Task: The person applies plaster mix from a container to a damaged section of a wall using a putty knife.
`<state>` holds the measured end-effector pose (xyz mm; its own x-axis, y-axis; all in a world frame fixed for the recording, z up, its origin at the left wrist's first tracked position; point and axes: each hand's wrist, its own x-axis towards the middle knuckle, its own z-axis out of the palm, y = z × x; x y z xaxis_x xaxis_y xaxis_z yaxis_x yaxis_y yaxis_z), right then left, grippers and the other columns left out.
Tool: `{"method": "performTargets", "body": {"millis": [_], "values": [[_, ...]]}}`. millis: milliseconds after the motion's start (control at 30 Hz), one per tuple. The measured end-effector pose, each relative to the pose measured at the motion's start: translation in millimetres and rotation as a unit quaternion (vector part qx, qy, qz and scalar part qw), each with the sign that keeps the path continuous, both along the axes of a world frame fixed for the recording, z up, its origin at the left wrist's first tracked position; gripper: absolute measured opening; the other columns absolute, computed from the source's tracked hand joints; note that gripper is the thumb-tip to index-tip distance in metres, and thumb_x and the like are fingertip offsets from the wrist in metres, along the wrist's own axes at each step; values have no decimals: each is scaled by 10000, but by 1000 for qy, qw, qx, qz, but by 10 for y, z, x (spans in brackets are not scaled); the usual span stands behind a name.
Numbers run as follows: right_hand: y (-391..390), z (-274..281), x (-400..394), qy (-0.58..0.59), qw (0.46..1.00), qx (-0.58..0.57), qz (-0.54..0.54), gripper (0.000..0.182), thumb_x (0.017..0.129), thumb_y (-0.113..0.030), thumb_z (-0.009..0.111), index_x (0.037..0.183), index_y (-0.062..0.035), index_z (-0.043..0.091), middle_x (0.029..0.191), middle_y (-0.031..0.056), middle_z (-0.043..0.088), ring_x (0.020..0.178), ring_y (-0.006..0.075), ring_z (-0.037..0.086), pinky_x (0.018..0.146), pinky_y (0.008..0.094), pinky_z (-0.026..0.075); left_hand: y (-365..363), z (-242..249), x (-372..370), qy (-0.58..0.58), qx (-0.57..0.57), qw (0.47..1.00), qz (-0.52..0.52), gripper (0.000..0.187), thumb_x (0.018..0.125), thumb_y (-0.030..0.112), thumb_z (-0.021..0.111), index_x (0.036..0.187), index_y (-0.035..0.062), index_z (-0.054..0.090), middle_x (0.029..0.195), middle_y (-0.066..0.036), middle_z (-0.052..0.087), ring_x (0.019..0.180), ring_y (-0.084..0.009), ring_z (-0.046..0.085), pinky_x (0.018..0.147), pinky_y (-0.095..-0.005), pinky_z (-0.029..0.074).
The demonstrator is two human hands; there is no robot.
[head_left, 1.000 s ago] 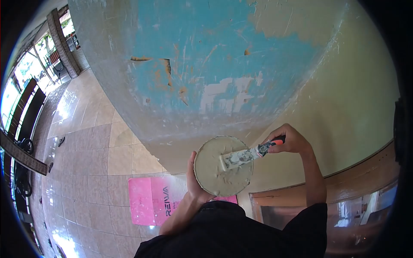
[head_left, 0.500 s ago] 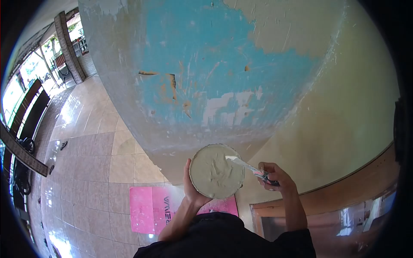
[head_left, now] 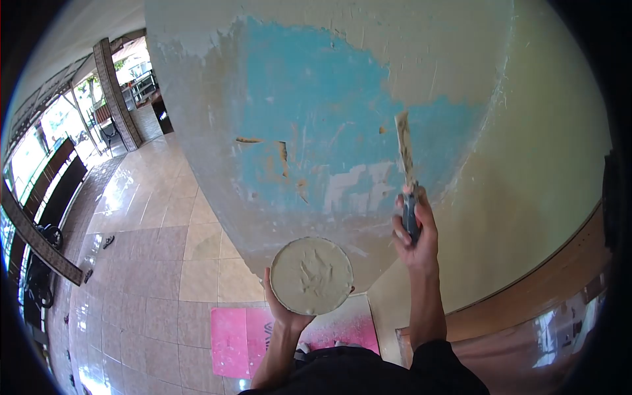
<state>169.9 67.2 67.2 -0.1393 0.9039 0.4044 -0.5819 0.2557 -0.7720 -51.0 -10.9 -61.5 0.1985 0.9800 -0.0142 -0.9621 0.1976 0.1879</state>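
My left hand (head_left: 284, 309) supports a round tub of pale putty (head_left: 312, 276) from its left side and below, fingers partly hidden under it. The putty's surface is stirred up in ridges. Raised at the right, my right hand (head_left: 417, 227) is closed around the dark handle of a putty knife (head_left: 405, 148). The knife points upward, its blade smeared with putty, and overlaps the blue patch of the wall (head_left: 309, 99) in this view. That patch has chipped gouges and some whitish filled areas near its lower edge.
A pink mat (head_left: 230, 336) with dark lettering lies on the tiled floor (head_left: 148, 263) by my feet. A wooden-framed piece with a glossy surface (head_left: 526, 349) stands at the lower right. Further left are a pillar (head_left: 117, 95), dark fence panels (head_left: 59, 181) and a motorbike (head_left: 43, 283).
My right hand has lifted the putty knife out of the tub and up toward the blue wall area. The tub and left hand sit slightly lower and left in view.
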Motion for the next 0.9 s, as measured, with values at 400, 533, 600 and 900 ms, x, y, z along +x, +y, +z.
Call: {"method": "performTargets", "body": {"millis": [400,533,600,900], "values": [[672,312,-1028,-100,941,226,-230,311,1010,-265,466,1257,-78,434,990,50,549,762,85,489,626,241,408,-244,-58,-386,5,-10,1000,6,765,887,689,379,1448,169,392,1434,-88,434,1284,-327,437,1037,-556,373],[920,277,-1426,-105,902,288,-306,309,948,-71,585,1218,-41,438,996,42,527,784,100,491,696,272,452,-291,-69,-538,10,-17,1000,5,770,887,692,377,1448,166,391,1434,-90,434,1283,-327,438,1034,-553,377],[1084,337,-1605,-131,873,319,-345,324,929,-64,606,1213,-35,454,997,55,523,803,120,507,708,284,460,-318,-87,-601,8,-11,1000,-1,777,886,697,371,1451,164,388,1437,-92,432,1288,-330,434,1040,-559,371],[1274,630,-2222,-191,760,392,-483,379,881,-22,621,1230,-23,474,1089,154,499,983,297,513,880,425,410,-414,-83,-847,32,-8,999,27,784,888,703,357,1453,161,385,1439,-91,431,1297,-331,428,1049,-555,367]]}}
